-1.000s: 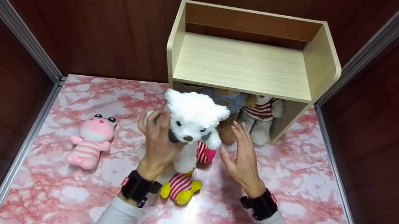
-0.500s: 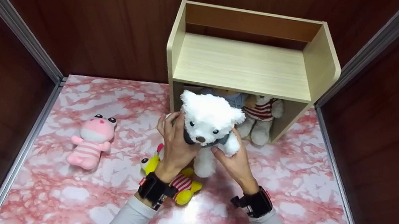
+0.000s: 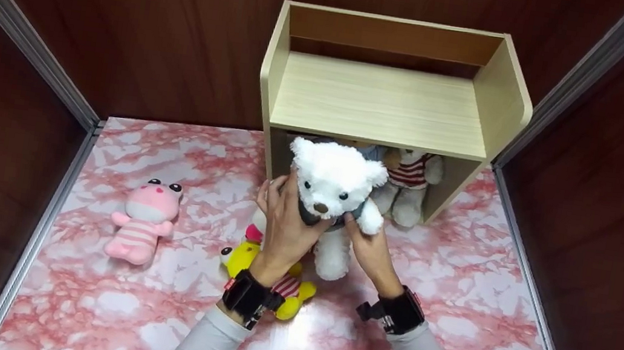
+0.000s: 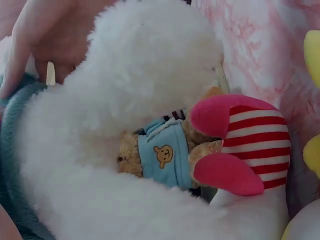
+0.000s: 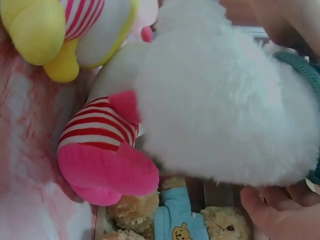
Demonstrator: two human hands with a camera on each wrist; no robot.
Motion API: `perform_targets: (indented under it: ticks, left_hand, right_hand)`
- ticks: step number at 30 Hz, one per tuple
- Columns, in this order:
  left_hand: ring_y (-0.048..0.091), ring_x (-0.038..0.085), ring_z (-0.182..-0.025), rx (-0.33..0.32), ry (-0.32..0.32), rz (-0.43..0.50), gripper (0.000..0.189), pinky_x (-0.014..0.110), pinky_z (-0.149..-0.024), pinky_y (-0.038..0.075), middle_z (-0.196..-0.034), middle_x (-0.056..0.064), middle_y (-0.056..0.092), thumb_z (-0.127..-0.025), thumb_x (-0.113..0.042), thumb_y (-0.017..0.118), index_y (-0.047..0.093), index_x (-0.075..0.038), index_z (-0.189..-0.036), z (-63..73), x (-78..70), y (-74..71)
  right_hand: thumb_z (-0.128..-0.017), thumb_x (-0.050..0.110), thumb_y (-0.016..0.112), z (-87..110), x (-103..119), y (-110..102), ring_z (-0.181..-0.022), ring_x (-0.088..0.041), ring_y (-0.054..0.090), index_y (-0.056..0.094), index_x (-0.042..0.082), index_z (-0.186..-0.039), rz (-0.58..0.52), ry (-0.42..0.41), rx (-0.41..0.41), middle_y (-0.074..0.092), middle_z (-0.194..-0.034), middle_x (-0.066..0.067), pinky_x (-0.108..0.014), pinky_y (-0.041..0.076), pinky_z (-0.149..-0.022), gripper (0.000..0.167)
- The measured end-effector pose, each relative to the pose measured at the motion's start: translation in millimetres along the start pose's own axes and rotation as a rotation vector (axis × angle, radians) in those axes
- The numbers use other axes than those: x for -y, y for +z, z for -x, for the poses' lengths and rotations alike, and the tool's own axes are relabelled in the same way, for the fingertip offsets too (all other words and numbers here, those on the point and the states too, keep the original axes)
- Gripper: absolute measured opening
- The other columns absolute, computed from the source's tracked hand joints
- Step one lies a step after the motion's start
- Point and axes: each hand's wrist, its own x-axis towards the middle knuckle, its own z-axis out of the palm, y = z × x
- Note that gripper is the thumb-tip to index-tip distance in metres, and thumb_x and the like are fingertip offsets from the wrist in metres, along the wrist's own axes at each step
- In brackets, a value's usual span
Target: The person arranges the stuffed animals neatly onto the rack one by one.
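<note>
A fluffy white teddy bear with a dark teal collar is held upright in front of the shelf's lower opening. My left hand grips its body on one side, with the thumb at the collar. On the other side my right hand holds it, its thumb also near the collar. In the right wrist view, right-hand fingers lie against the fur. Behind the bear is a pink-footed plush toy in red and white stripes, mostly hidden in the head view. Near my left wrist lies a yellow frog plush.
A pale wooden shelf stands against the back panel. In its lower part sit a brown bear in a light blue hoodie and a bear in a striped shirt. A pink frog plush lies at left on the marbled surface.
The white bear has moved right and is now in front of the shelf opening. My right hand, apart from it at first, has come in and taken hold. The yellow frog's head has become visible.
</note>
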Motion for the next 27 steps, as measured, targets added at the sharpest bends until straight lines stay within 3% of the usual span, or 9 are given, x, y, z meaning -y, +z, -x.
perform_targets:
  ticks: [6, 12, 16, 23, 27]
  left_hand:
    - [0.05, 0.039, -0.118, 0.171, -0.038, -0.059, 0.114, 0.059, -0.101, 0.027, -0.138, 0.017, 0.064, -0.077, -0.04, 0.089, 0.023, 0.009, -0.157, -6.3, -2.7, -2.2]
    - [0.052, 0.038, -0.115, 0.305, -0.059, -0.07, 0.109, 0.056, -0.098, 0.032, -0.134, 0.016, 0.066, -0.078, -0.036, 0.087, 0.026, 0.009, -0.158, -11.5, -1.3, -4.8]
    - [0.052, 0.038, -0.116, 0.373, -0.049, -0.034, 0.104, 0.055, -0.097, 0.034, -0.136, 0.015, 0.065, -0.079, -0.031, 0.082, 0.028, 0.006, -0.159, -13.9, -1.0, -6.0]
    - [0.052, 0.036, -0.119, 0.465, -0.095, 0.015, 0.098, 0.053, -0.099, 0.035, -0.143, 0.016, 0.062, -0.084, -0.03, 0.075, 0.024, 0.002, -0.162, -15.3, 4.8, -6.5]
    - [0.055, 0.034, -0.12, 0.425, -0.172, 0.108, 0.084, 0.051, -0.1, 0.042, -0.14, 0.016, 0.064, -0.087, -0.025, 0.073, 0.037, -0.006, -0.16, -16.9, 12.6, -9.9]
  right_hand:
    - [-0.104, 0.009, 0.059, -4.0, -5.4, -1.8, -0.124, -0.024, 0.058, 0.054, -0.01, -0.139, 0.036, 0.096, -0.028, 0.063, -0.133, -0.023, -0.031, 0.042, -0.109, 0.04]
    - [-0.098, -0.001, 0.068, -8.7, -10.7, -4.0, -0.107, -0.019, 0.066, 0.063, -0.008, -0.126, -0.058, 0.085, 0.044, 0.071, -0.115, -0.014, -0.029, 0.05, -0.098, 0.03]
    - [-0.095, -0.004, 0.069, -10.8, -13.6, -6.0, -0.101, -0.015, 0.068, 0.065, -0.006, -0.122, -0.144, 0.131, 0.033, 0.072, -0.108, -0.006, -0.028, 0.052, -0.093, 0.027]
    - [-0.094, -0.005, 0.07, -13.0, -17.1, -8.4, -0.108, -0.017, 0.067, 0.061, -0.008, -0.129, -0.192, 0.158, -0.022, 0.071, -0.119, -0.012, -0.03, 0.051, -0.1, 0.037]
    - [-0.092, -0.002, 0.074, -12.3, -21.6, -10.6, -0.107, -0.015, 0.067, 0.062, -0.005, -0.128, -0.209, 0.193, -0.088, 0.072, -0.117, -0.008, -0.028, 0.05, -0.101, 0.037]
